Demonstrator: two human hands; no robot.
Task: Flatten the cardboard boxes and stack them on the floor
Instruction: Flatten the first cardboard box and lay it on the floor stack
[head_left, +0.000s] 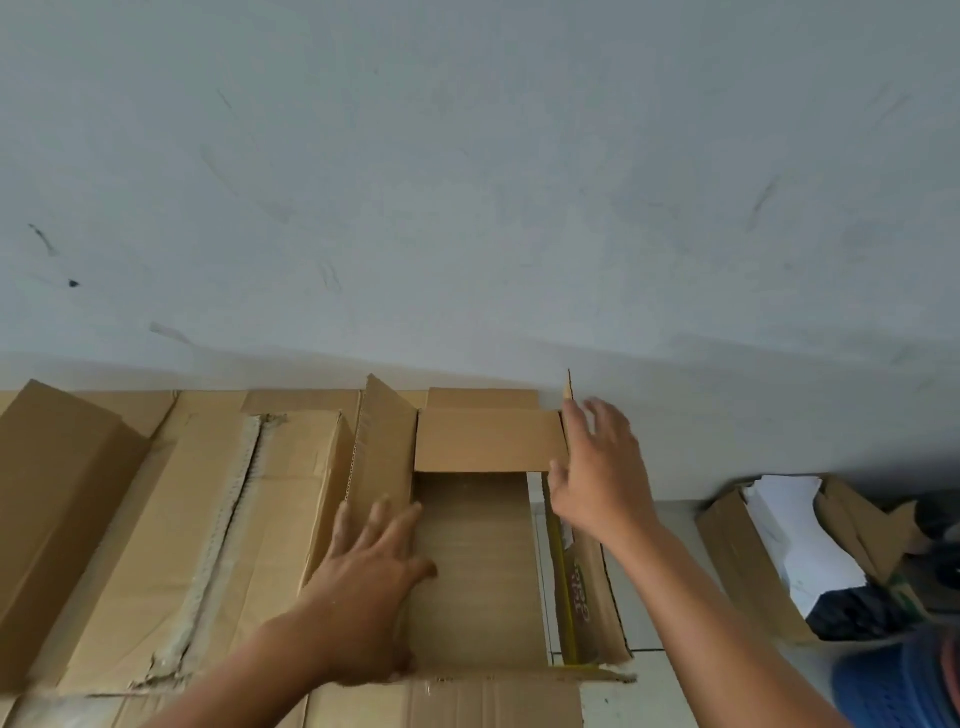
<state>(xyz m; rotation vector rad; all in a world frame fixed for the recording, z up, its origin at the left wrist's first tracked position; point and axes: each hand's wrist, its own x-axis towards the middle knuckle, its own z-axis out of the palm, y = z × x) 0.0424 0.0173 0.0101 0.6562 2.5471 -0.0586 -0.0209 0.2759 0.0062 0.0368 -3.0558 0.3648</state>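
An opened brown cardboard box (478, 566) lies on the floor against the wall, its flaps spread out. My left hand (371, 582) presses with straight fingers on the box's left flap (384, 447), which stands tilted. My right hand (597, 473) has its fingers spread and touches the thin upright right flap (569, 395). The far flap (488, 439) lies folded over the opening. To the left, flattened cardboard (223, 519) with torn tape lies on the floor.
A grey scuffed wall (467, 182) rises right behind the boxes. A closed box (57, 493) sits at the far left. At the right, an open box (748, 561) holds white paper (795, 525) and dark items. A blue object (893, 686) is at the bottom right.
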